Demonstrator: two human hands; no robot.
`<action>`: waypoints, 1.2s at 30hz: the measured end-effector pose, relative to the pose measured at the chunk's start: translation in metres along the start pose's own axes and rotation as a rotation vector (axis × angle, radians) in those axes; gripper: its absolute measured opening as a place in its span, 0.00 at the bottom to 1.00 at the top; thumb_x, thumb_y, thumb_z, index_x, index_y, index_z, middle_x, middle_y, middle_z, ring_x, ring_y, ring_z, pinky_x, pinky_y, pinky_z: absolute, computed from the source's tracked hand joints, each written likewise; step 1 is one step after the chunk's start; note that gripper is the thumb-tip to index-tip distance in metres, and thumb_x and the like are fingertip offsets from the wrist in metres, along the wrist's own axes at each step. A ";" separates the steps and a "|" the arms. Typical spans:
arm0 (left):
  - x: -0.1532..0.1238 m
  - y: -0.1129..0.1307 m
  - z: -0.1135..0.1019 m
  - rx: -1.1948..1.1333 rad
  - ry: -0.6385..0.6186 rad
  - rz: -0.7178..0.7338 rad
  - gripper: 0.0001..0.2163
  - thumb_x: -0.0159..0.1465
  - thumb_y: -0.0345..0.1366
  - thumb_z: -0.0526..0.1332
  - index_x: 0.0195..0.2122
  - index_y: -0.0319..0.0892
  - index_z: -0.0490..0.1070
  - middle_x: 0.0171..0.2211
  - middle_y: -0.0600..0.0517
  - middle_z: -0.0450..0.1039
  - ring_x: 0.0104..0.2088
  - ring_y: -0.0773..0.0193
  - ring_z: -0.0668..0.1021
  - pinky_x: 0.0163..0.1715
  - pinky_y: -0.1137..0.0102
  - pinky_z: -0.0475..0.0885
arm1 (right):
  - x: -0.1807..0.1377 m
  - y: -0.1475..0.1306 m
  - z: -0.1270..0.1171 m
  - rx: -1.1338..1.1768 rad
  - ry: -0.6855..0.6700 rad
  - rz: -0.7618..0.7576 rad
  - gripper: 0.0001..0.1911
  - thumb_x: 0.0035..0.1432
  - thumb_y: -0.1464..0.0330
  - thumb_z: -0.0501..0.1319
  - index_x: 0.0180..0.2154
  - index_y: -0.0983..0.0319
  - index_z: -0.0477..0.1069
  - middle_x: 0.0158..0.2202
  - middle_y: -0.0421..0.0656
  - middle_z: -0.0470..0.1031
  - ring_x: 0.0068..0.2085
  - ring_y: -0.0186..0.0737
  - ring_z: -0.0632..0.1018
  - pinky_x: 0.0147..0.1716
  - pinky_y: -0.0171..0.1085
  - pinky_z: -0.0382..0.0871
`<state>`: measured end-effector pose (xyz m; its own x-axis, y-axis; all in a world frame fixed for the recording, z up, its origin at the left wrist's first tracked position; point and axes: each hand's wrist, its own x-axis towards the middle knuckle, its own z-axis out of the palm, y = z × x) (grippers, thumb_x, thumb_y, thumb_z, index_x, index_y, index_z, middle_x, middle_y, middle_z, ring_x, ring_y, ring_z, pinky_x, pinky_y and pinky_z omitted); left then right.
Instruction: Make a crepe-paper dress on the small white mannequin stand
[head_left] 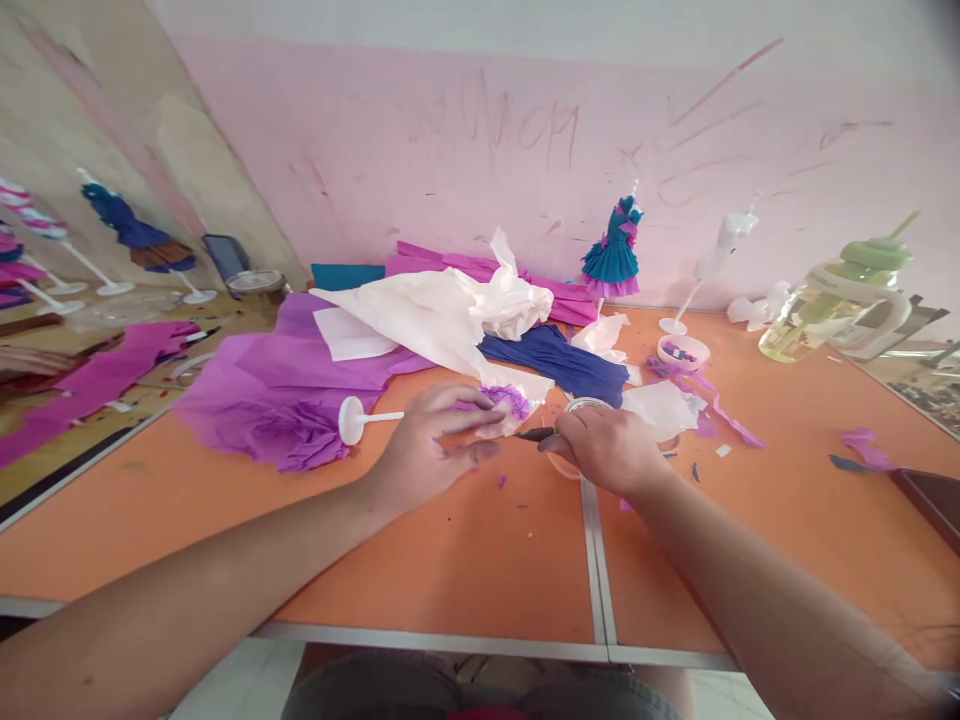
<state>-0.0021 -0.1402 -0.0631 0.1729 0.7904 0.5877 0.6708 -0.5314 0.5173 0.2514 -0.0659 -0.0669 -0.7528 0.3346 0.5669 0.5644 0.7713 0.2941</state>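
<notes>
My left hand (431, 440) holds a small white dress-form mannequin, tipped on its side, by its body. Its round white base (351, 421) points to the left. Ruffled purple paper (508, 402) covers part of the figure at my fingertips. My right hand (604, 445) is closed around a slim dark pointed tool (534, 434), its tip close to the purple ruffles; its exact kind does not show. Partly behind that hand stands a round clear tub (564, 466), most of it hidden.
Purple crepe paper (247, 390), white paper (420, 305) and dark blue paper (559, 360) lie behind my hands. A mannequin in a teal dress (613, 245), a bare white mannequin (726, 250), a pink bowl (683, 352) and a large bottle (840, 295) stand farther back.
</notes>
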 end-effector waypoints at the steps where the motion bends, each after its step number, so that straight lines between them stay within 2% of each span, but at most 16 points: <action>1: -0.007 -0.002 0.003 0.014 -0.002 -0.003 0.14 0.60 0.46 0.68 0.46 0.49 0.81 0.45 0.46 0.77 0.49 0.51 0.77 0.53 0.54 0.69 | 0.001 -0.008 0.001 0.003 0.011 -0.025 0.26 0.72 0.56 0.49 0.25 0.62 0.68 0.19 0.39 0.67 0.21 0.32 0.63 0.24 0.38 0.41; 3: -0.017 -0.007 0.008 0.060 -0.024 -0.027 0.15 0.59 0.48 0.70 0.45 0.51 0.81 0.46 0.47 0.78 0.50 0.50 0.76 0.55 0.52 0.66 | 0.003 -0.021 0.004 0.016 0.024 -0.045 0.26 0.71 0.56 0.50 0.24 0.62 0.68 0.18 0.38 0.65 0.20 0.32 0.61 0.24 0.38 0.40; 6: -0.024 -0.010 0.008 0.127 -0.086 -0.074 0.08 0.62 0.45 0.68 0.40 0.52 0.83 0.44 0.49 0.79 0.49 0.53 0.77 0.54 0.53 0.62 | 0.005 -0.033 0.006 0.036 0.014 -0.049 0.26 0.70 0.55 0.52 0.24 0.62 0.68 0.17 0.38 0.65 0.20 0.32 0.59 0.23 0.39 0.39; 12: -0.026 -0.006 0.003 0.145 -0.211 -0.035 0.07 0.65 0.38 0.63 0.35 0.50 0.82 0.39 0.51 0.81 0.43 0.57 0.79 0.52 0.54 0.61 | 0.010 -0.047 0.000 0.072 -0.167 -0.081 0.22 0.68 0.55 0.56 0.26 0.62 0.72 0.20 0.42 0.70 0.21 0.35 0.66 0.22 0.40 0.41; 16: -0.023 -0.010 0.002 0.078 -0.180 0.042 0.07 0.64 0.33 0.62 0.31 0.45 0.80 0.37 0.51 0.81 0.40 0.59 0.79 0.48 0.59 0.68 | 0.010 -0.048 0.003 0.130 -0.310 -0.063 0.22 0.65 0.53 0.58 0.27 0.62 0.73 0.20 0.42 0.71 0.20 0.35 0.66 0.21 0.39 0.40; 19: -0.019 -0.015 -0.003 -0.016 -0.122 -0.091 0.06 0.64 0.35 0.63 0.33 0.44 0.80 0.38 0.49 0.81 0.42 0.59 0.80 0.48 0.62 0.72 | 0.010 -0.038 0.007 0.135 -0.409 -0.013 0.19 0.63 0.54 0.62 0.28 0.62 0.74 0.22 0.43 0.73 0.22 0.37 0.69 0.21 0.38 0.49; 20: -0.017 -0.017 -0.005 -0.064 -0.132 -0.175 0.07 0.64 0.37 0.63 0.34 0.44 0.81 0.39 0.49 0.81 0.42 0.59 0.80 0.48 0.62 0.73 | 0.010 -0.034 0.007 0.143 -0.387 0.004 0.17 0.61 0.54 0.64 0.31 0.62 0.76 0.27 0.45 0.77 0.26 0.40 0.73 0.24 0.39 0.55; 22: -0.013 -0.018 -0.009 -0.167 -0.188 -0.336 0.09 0.65 0.40 0.63 0.34 0.43 0.81 0.40 0.48 0.81 0.43 0.58 0.80 0.47 0.63 0.74 | 0.011 -0.028 0.006 0.206 -0.272 0.028 0.20 0.58 0.52 0.66 0.44 0.61 0.77 0.42 0.50 0.79 0.41 0.48 0.78 0.36 0.43 0.66; 24: -0.012 -0.017 -0.010 -0.262 -0.251 -0.431 0.11 0.65 0.43 0.63 0.35 0.44 0.81 0.41 0.48 0.81 0.44 0.56 0.81 0.46 0.63 0.76 | 0.012 -0.028 0.002 0.352 -0.134 0.059 0.24 0.58 0.53 0.67 0.52 0.58 0.74 0.50 0.50 0.77 0.49 0.50 0.76 0.46 0.46 0.68; 25: -0.012 -0.016 -0.009 -0.311 -0.282 -0.458 0.11 0.65 0.44 0.63 0.36 0.44 0.82 0.41 0.48 0.81 0.45 0.56 0.80 0.47 0.63 0.76 | 0.012 -0.031 0.001 0.447 -0.086 0.089 0.22 0.60 0.56 0.66 0.53 0.57 0.73 0.49 0.48 0.78 0.49 0.47 0.76 0.48 0.45 0.68; 28: -0.016 -0.011 -0.002 -0.471 -0.378 -0.487 0.11 0.67 0.44 0.61 0.41 0.46 0.82 0.45 0.49 0.80 0.48 0.57 0.80 0.50 0.64 0.75 | 0.011 -0.043 -0.002 0.704 -0.036 0.184 0.10 0.64 0.64 0.63 0.47 0.57 0.76 0.38 0.42 0.81 0.40 0.40 0.78 0.43 0.40 0.71; 32: -0.018 -0.004 0.003 -0.532 -0.446 -0.493 0.12 0.67 0.44 0.61 0.43 0.46 0.81 0.45 0.49 0.80 0.48 0.57 0.79 0.50 0.65 0.74 | 0.010 -0.053 -0.001 0.834 -0.059 0.297 0.07 0.63 0.64 0.64 0.42 0.54 0.79 0.34 0.39 0.82 0.35 0.39 0.78 0.39 0.41 0.72; 36: -0.017 0.002 0.001 -0.482 -0.459 -0.515 0.13 0.66 0.46 0.62 0.38 0.43 0.81 0.41 0.49 0.80 0.43 0.59 0.80 0.45 0.66 0.74 | 0.014 -0.054 -0.005 0.910 -0.104 0.347 0.04 0.60 0.63 0.66 0.37 0.53 0.81 0.31 0.39 0.81 0.33 0.42 0.78 0.38 0.43 0.74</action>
<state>-0.0033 -0.1547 -0.0727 0.2754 0.9600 -0.0516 0.3825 -0.0602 0.9220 0.2122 -0.1053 -0.0711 -0.6451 0.6344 0.4260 0.3161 0.7291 -0.6070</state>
